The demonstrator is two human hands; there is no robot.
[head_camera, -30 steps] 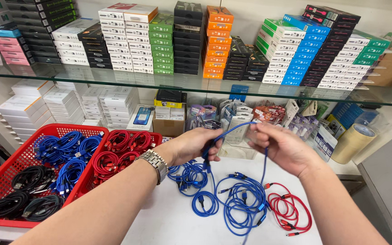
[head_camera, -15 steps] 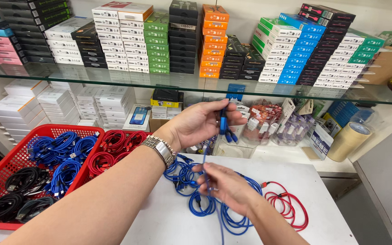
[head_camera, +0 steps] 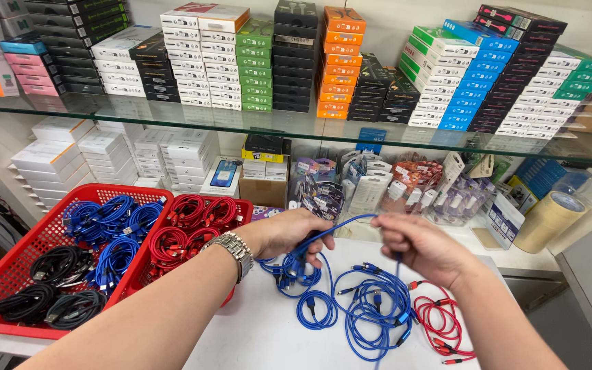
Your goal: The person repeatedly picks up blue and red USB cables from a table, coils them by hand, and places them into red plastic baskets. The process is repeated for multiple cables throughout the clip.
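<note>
My left hand [head_camera: 294, 234], with a metal watch [head_camera: 236, 251] on its wrist, grips one end of a blue cable [head_camera: 340, 227]. That cable arcs over to my right hand [head_camera: 425, 248], which pinches it further along; the rest hangs down toward the table. Under both hands several loose blue cables [head_camera: 371, 308] lie tangled on the white tabletop [head_camera: 255, 336]. A few red cables [head_camera: 440, 323] lie just right of them, below my right wrist.
Two red baskets stand at the left: one [head_camera: 18, 264] with blue and black coiled cables, one [head_camera: 244, 205] with red coils. A glass shelf [head_camera: 173, 118] above carries stacks of coloured boxes. Packaged goods and a tape roll [head_camera: 549, 220] line the back.
My left hand has come down from chest height to just above the table. My right hand rose from the cable pile and now holds the blue cable level with the left.
</note>
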